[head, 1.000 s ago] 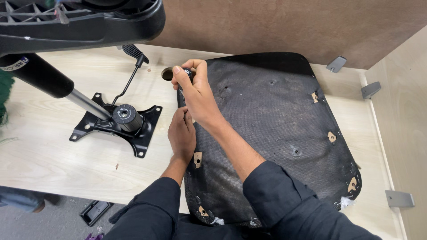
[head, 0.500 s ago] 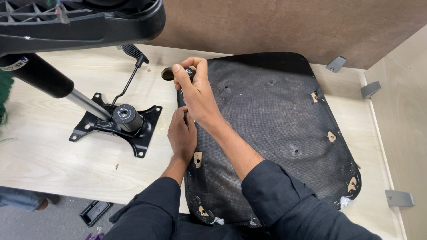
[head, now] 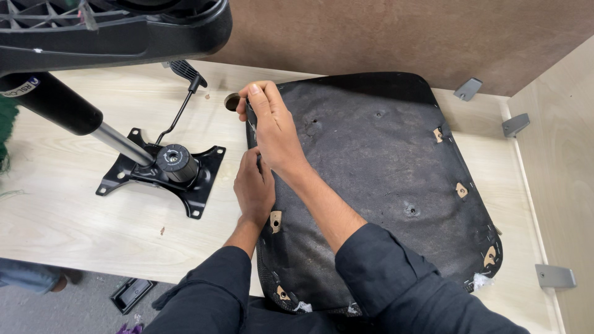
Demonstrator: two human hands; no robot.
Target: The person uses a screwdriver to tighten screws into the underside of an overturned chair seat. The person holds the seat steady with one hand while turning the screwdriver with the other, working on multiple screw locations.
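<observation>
Almost nothing has shifted over the last second: both hands sit where they were 1 s ago, so the fingers look settled into fine work at one spot rather than travelling. The right hand (head: 272, 127) reaches across to the far left corner of the seat pad (head: 377, 185), its fingertips pinched narrowly together on the pad's edge just beside the round hole (head: 231, 102) in the desk (head: 80, 210); whether anything small is held between them cannot be told. The left hand (head: 253, 188) lies lower on the same left edge, fingers curled against the pad, pressing on it and not closed round any object. The seat pad is upside down on the desk's right half, reaching from near the back edge to the front edge, where it overhangs toward the person. Its underside is black fabric, worn and dusty, stapled round the rim, with about 6 small tan wooden patches showing through at the edges and a few screw holes in the middle. White stuffing pokes out at the front edge and at the front right corner. To the left of the pad, well apart from both hands, a black metal mounting plate (head: 164, 170) with a gas cylinder (head: 74, 114) and a thin lever (head: 179, 105) lies on the desk. Grey metal brackets (head: 513, 124) sit along the right side wall.
</observation>
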